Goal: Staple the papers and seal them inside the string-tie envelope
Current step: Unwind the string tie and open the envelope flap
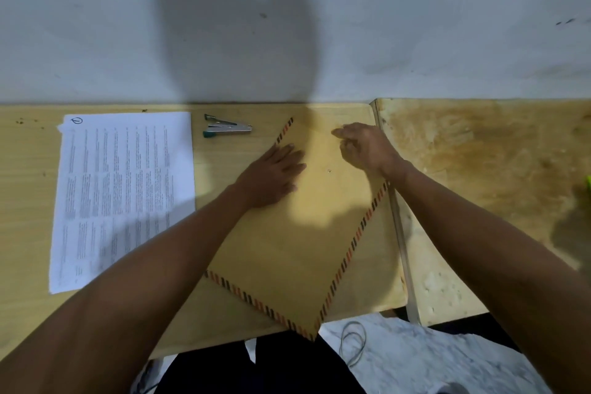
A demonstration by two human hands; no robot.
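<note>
The envelope (307, 233) lies tilted on the desk (28, 201), its near corner past the desk's edge; whether anything is inside cannot be told. The left hand (271, 176) presses flat on it with straight fingers, while the right hand (364, 150), fingers curled, works at its far end, though a pinch cannot be made out. The papers (124, 195) lie left of it, the stapler (227, 129) just beyond.

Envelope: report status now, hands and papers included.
Left hand flat on envelope, pressing it down. Right hand pinching at flap end, string not discernible. Papers still out, left side; stapler idle beside them. Nothing blocking.
</note>
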